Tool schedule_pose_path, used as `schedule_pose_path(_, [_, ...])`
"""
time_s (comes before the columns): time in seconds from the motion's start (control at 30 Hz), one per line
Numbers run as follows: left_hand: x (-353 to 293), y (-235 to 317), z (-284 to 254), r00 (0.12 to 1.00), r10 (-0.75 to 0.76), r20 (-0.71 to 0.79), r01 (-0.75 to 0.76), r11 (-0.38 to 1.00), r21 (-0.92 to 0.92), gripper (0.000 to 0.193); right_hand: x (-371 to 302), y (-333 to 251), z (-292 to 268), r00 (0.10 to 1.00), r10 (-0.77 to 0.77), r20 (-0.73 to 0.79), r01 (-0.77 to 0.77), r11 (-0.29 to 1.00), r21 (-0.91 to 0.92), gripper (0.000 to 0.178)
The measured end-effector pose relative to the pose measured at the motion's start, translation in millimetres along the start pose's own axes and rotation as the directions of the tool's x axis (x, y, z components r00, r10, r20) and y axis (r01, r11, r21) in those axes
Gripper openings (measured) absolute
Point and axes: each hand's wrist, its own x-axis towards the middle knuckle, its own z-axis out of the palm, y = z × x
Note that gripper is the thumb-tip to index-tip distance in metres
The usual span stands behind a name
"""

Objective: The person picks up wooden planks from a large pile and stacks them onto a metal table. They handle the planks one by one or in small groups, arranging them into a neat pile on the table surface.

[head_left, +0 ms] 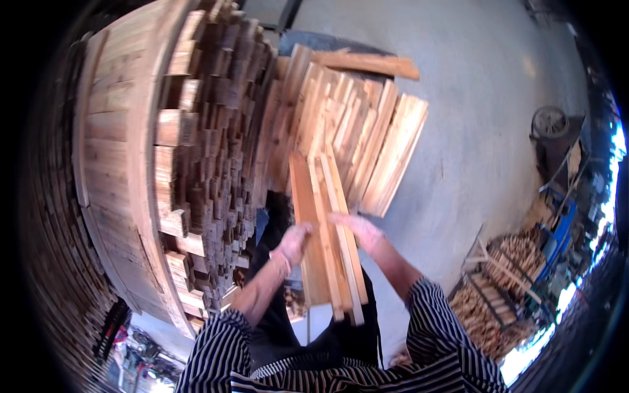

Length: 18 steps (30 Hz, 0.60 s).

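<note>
Several wooden boards point(322, 236) lie side by side between my hands, pointing away from my body. At their left edge my left hand point(293, 243) is closed around the side. My right hand point(356, 230) presses against the right side, its fingers reaching over the top of the boards; the undersides of both grips are hidden. Just past the far ends of these boards sits a pile of loose planks point(354, 124), slanting up and to the right.
A tall stack of boards point(209, 144) rises close on my left, ends facing me. One plank point(367, 63) lies across the pile's far side. To the right are a wheeled cart point(557, 137) and bundles of wood pieces point(491, 301) on the grey floor point(472, 131).
</note>
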Motion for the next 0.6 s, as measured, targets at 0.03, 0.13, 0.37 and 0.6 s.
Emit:
schedule_pose_path(0.03, [-2.2, -18.6, -31.8, 0.995, 0.089, -0.037, -0.087, 0.995, 0.053, 0.025, -5.8, -0.4, 14.5, 0.997, -0.073, 0.039, 0.076, 0.994, -0.073, 0.062])
schedule_pose_path(0.13, [-55.2, -42.0, 18.4, 0.975, 0.222, -0.019, -0.216, 0.964, 0.153, 0.045, -52.7, 5.0, 12.1, 0.999, -0.027, -0.029, 0.024, 0.992, -0.124, 0.071])
schedule_pose_path(0.37, [-213.5, -31.0, 46.5, 0.710, 0.680, -0.181, -0.688, 0.725, 0.021, 0.080, -96.2, -37.5, 85.5, 0.936, -0.178, 0.303, 0.328, 0.753, -0.570, 0.080])
schedule_pose_path(0.6, [-334.8, -9.3, -22.6, 0.503, 0.763, -0.406, -0.864, 0.435, -0.253, 0.070, -116.2, -70.2, 295.0, 0.719, -0.091, 0.689, 0.571, 0.641, -0.512, 0.099])
